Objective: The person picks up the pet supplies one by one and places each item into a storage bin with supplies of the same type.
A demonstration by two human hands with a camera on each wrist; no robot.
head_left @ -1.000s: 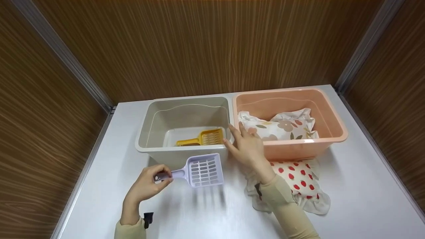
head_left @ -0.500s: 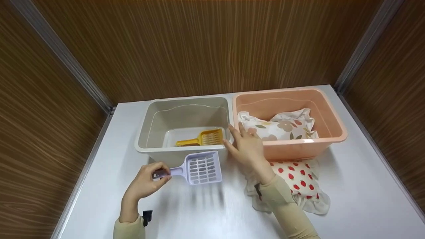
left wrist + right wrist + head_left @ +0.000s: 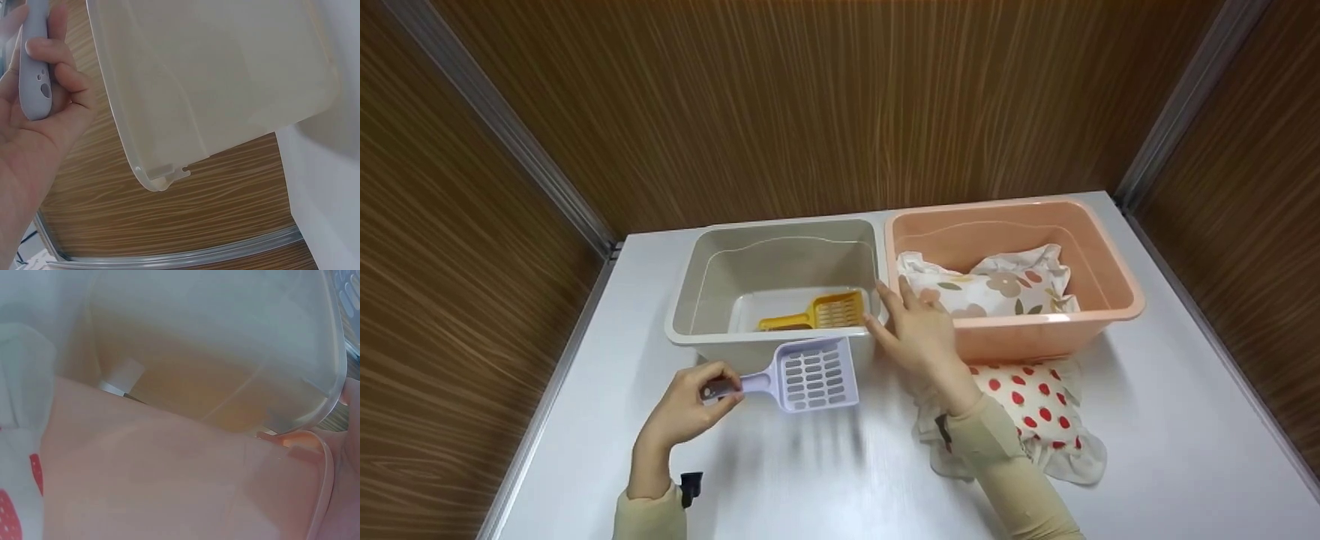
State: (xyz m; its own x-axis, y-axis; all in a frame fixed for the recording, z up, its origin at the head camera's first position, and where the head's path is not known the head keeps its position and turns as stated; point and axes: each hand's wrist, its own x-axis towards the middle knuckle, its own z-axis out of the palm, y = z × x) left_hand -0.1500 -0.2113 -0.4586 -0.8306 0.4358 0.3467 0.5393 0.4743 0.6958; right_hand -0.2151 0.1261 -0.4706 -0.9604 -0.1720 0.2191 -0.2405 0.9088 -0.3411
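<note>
My left hand (image 3: 684,405) pinches the handle of a lavender slotted litter scoop (image 3: 816,375), held in front of the grey bin. In the left wrist view the fingers curl round the scoop's handle (image 3: 35,73). My right hand (image 3: 919,330) rests where the two bins meet, fingers spread over their adjoining rims. A yellow litter scoop (image 3: 811,311) lies on the floor of the grey bin (image 3: 772,337). Inside the peach bin (image 3: 1050,319) sits a small ruffled floral pillow (image 3: 997,289). In the right wrist view, part of the hand (image 3: 351,439) shows at the rims.
A ruffled strawberry-print pillow (image 3: 1039,405) lies on the white table (image 3: 825,495) in front of the peach bin, partly under the right forearm. Wood-grain panels (image 3: 840,112) enclose the table at the back and both sides.
My left hand has drifted slightly up and to the left with the lavender scoop, bringing its head nearer the grey bin's front rim. My right hand has stayed still.
</note>
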